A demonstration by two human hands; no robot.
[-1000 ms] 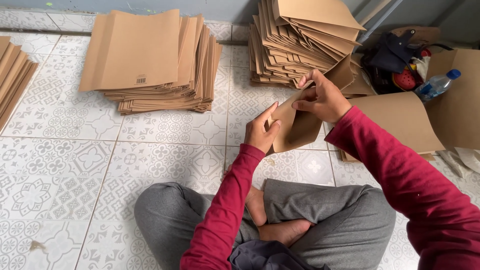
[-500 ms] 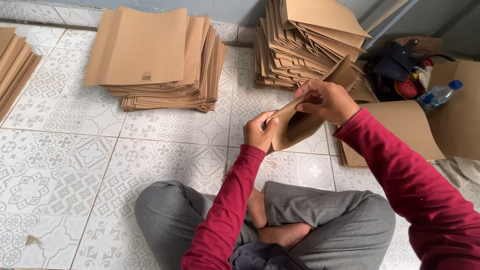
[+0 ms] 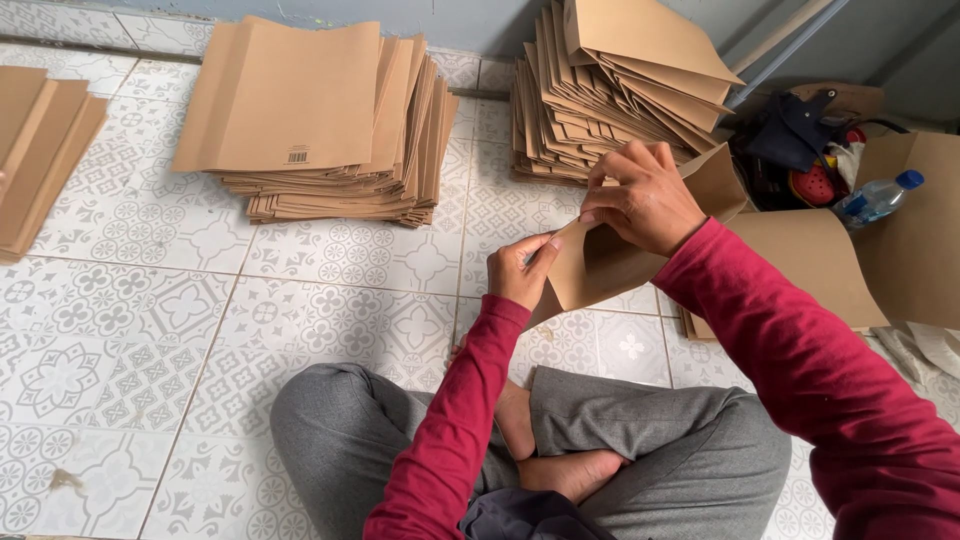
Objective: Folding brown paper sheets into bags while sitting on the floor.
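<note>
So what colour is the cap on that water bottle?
Blue: the plastic water bottle has a blue cap, seen in the head view.

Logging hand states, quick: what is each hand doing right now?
Left hand: closed, pinching the lower edge of the brown paper bag.
Right hand: closed, gripping the same bag's upper edge.

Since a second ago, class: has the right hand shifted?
Yes. The right hand has risen toward the fanned stack of brown sheets and now overlaps its lower edge, holding the brown paper piece.

A brown kraft-paper bag, partly folded and creased, is held tilted above the patterned tile floor, its upper edge pinched, its open flap angled toward the stacks behind.
</note>
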